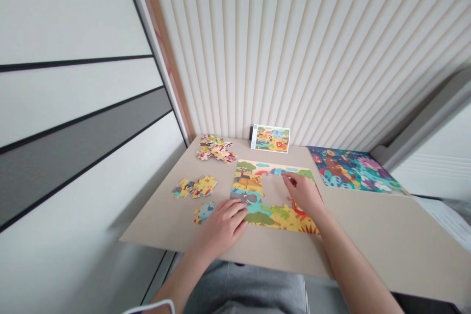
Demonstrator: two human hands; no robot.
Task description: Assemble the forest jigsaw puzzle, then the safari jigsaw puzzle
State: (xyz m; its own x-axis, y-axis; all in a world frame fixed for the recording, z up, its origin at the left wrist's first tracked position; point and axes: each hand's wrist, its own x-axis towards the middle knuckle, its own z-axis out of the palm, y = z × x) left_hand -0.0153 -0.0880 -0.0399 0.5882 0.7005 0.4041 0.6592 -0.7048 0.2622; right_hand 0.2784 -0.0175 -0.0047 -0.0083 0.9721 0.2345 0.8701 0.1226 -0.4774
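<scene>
A partly assembled jigsaw puzzle (253, 218) with jungle animals lies on the table in front of me, its frame of pieces surrounding an open gap. My right hand (302, 191) is over the right side of that gap. Its thumb and forefinger pinch together by the blue elephant at the upper edge; anything between them is hidden. Flat across the puzzle's lower left edge rests my left hand (226, 221), fingers stretched out. Just left of it lies a blue elephant puzzle piece group (204, 212), partly covered by the hand.
Loose yellow puzzle pieces (200, 186) lie left of the puzzle, and a pile of mixed pieces (216, 149) sits farther back. A picture card (271, 138) leans at the rear. Another puzzle picture (358, 170), dark blue, lies at the right of the table (371, 235).
</scene>
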